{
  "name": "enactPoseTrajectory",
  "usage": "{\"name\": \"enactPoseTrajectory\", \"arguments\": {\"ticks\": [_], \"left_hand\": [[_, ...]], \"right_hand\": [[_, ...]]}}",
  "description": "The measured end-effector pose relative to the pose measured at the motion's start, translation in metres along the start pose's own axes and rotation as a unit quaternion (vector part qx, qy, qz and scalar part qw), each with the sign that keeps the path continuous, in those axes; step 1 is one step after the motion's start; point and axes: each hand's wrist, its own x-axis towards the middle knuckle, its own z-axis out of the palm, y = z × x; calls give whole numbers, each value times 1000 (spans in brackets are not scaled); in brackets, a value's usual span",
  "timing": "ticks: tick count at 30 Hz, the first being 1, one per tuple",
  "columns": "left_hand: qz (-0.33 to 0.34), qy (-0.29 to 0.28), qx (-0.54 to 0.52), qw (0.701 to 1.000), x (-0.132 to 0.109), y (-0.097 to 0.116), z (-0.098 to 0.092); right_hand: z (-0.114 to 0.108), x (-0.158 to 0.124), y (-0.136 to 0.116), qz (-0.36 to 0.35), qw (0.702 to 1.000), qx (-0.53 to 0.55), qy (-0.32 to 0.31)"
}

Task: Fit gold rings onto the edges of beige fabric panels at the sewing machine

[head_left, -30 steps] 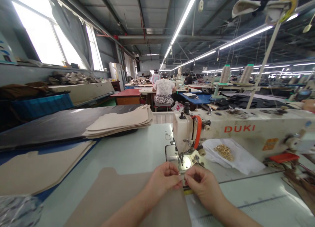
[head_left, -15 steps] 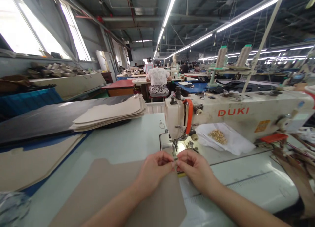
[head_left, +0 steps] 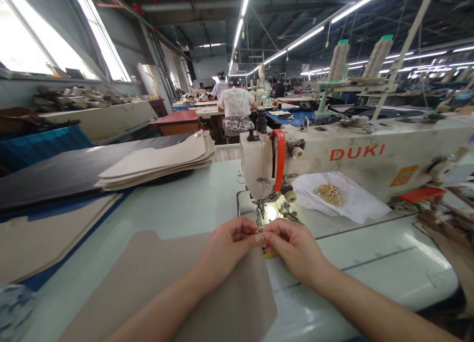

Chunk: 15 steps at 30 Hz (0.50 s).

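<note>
My left hand (head_left: 230,248) and my right hand (head_left: 294,248) meet fingertip to fingertip just in front of the sewing machine's needle area (head_left: 262,211). Both are closed in a pinch at the edge of a flat grey-beige panel (head_left: 159,277). Whatever small thing sits between the fingertips is too small to make out. The panel lies on the pale green table under my left forearm. Behind my hands stands the white sewing machine (head_left: 355,151) with its lamp lit. Small gold-coloured metal pieces (head_left: 329,194) rest on a white cloth (head_left: 359,206) by the machine's arm.
A stack of beige panels (head_left: 159,161) lies at the back left, with more panels (head_left: 48,238) nearer. Thread cones (head_left: 338,60) stand on a rack at right. Brown strips (head_left: 444,243) lie along the right side. A person (head_left: 237,105) sits farther ahead, back turned.
The view has shifted slightly, so the machine and table sit a little higher and farther left. My hands keep their pinched position together at the panel's edge.
</note>
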Motion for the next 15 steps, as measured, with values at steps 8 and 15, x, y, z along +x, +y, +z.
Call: {"name": "enactPoseTrajectory", "arguments": {"ticks": [8,15], "left_hand": [[51,4,99,994,-2,1,-2],[68,6,144,987,-3,4,-2]], "right_hand": [[3,4,7,-2,997,80,-11],[1,5,10,2,995,95,22]]}}
